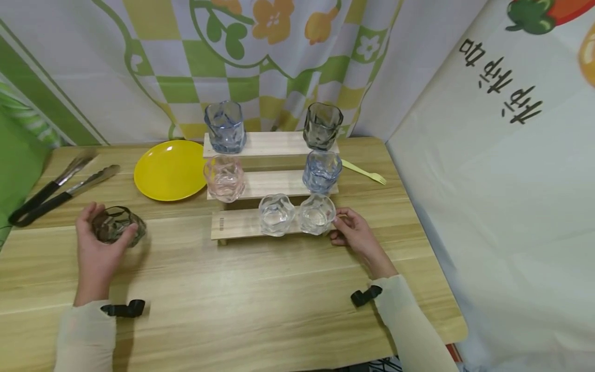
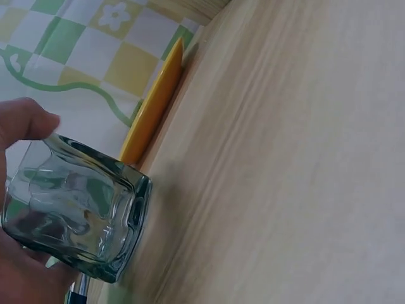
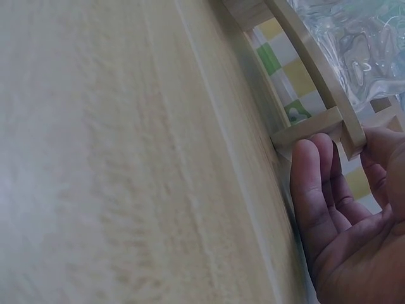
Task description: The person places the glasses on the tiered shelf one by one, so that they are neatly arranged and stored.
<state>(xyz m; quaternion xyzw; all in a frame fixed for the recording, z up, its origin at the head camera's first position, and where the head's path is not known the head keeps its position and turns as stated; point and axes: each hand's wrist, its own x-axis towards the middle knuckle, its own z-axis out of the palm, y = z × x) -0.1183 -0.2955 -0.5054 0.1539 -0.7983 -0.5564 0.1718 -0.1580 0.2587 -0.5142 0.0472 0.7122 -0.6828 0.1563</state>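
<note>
My left hand (image 1: 99,250) grips a dark grey-green drinking glass (image 1: 116,226), with thumb and fingers on opposite sides. In the left wrist view that glass (image 2: 79,209) is tilted in the picture, its thick base close to the table; whether it touches is hard to tell. At the right end of the lowest board of a three-step wooden rack (image 1: 239,226), my right hand (image 1: 355,235) pinches the board's end. The right wrist view shows the thumb at the board (image 3: 351,136) and fingers beneath. Two clear glasses (image 1: 276,214), (image 1: 317,214) stand on this board, the right one beside my fingers.
The middle step bears a pink glass (image 1: 225,178) and a blue glass (image 1: 322,172). On the top step stand another blue glass (image 1: 225,127) and a dark grey glass (image 1: 323,126). A yellow plate (image 1: 169,170), black-handled tongs (image 1: 48,194) and a pale yellow fork (image 1: 364,172) lie around.
</note>
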